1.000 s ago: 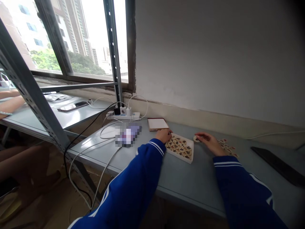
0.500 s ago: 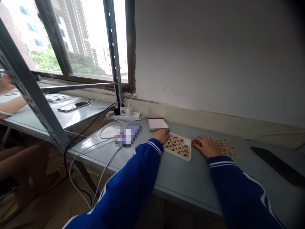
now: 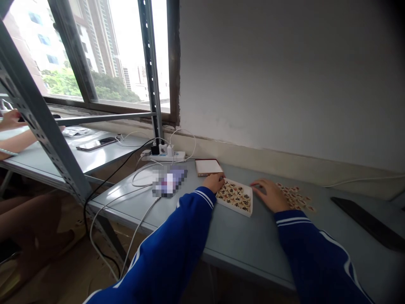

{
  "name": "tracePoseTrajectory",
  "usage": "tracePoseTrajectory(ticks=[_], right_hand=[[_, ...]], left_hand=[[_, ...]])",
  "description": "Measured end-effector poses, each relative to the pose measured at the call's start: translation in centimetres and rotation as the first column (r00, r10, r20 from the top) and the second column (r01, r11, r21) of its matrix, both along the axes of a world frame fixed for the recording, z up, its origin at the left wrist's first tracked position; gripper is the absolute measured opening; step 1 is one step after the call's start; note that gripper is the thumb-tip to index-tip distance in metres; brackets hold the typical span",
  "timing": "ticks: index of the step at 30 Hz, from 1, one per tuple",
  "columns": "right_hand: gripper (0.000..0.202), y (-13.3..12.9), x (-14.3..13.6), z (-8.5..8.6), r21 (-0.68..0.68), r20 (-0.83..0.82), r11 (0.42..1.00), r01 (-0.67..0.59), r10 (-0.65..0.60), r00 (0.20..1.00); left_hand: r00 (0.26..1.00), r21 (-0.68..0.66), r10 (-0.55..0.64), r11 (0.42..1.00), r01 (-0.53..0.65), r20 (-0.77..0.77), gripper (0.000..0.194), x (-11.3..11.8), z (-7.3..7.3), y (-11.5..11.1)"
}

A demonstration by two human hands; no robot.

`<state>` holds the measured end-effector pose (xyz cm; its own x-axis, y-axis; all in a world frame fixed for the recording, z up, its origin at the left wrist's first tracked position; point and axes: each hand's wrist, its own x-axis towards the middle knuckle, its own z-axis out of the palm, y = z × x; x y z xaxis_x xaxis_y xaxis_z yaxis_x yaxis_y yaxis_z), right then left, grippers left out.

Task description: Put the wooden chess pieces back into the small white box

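Observation:
A white tray on the grey table holds rows of round wooden pieces with black characters. My left hand is closed at the tray's upper left corner; what its fingers hold, if anything, is hidden. Beside the tray's right edge, my right hand has its thumb and fingers apart, with nothing visible between them. Loose pieces with red marks lie scattered just right of that hand. Behind my left hand sits a shallow box with a white top.
A pixelated phone-like object lies to the left among white cables. A power strip stands behind it. At the right is a long black object. Another person's hand shows beyond the metal post.
My right hand has shifted slightly left and up towards the tray's edge, and its fingers look more spread. My left hand stays at the tray's corner.

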<state>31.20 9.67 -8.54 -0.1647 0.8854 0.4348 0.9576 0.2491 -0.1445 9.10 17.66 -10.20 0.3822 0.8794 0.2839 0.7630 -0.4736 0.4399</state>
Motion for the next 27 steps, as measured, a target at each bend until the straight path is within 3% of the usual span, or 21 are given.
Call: tracePoseTrajectory(ticks=[2,4,8,13,18,27], right_hand=[[0.027,0.0,-1.1,-0.1,-0.073,-0.099,0.988,-0.137,0.129,0.987],[0.028,0.0,-1.6,-0.3,-0.146,-0.170,0.973,-0.177,0.151,0.974],[0.027,-0.1,-1.6,-0.4,-0.187,-0.209,0.966,-0.176,0.136,0.968],[0.023,-0.5,-1.9,0.1,-0.207,-0.189,0.975,-0.085,0.045,0.981],[0.029,-0.5,-2.0,0.1,-0.264,-0.263,0.953,-0.147,0.075,0.962],[0.038,-0.1,-1.2,-0.1,-0.325,-0.318,0.939,-0.112,0.003,0.948]], left_hand=[[1.000,0.010,0.005,1.000,-0.005,0.000,0.023,0.1,0.0,0.0],[1.000,0.013,0.015,1.000,-0.015,0.001,0.023,0.1,-0.1,0.0],[1.000,0.008,0.023,1.000,-0.023,0.012,0.023,0.2,0.0,-0.1],[0.999,-0.011,0.031,0.999,-0.031,0.030,0.022,0.1,0.1,-0.2],[0.999,-0.026,0.047,0.999,-0.046,0.020,0.023,0.2,0.1,-0.3],[0.999,-0.015,0.040,0.999,-0.040,-0.003,0.024,0.1,-0.1,-0.1]])
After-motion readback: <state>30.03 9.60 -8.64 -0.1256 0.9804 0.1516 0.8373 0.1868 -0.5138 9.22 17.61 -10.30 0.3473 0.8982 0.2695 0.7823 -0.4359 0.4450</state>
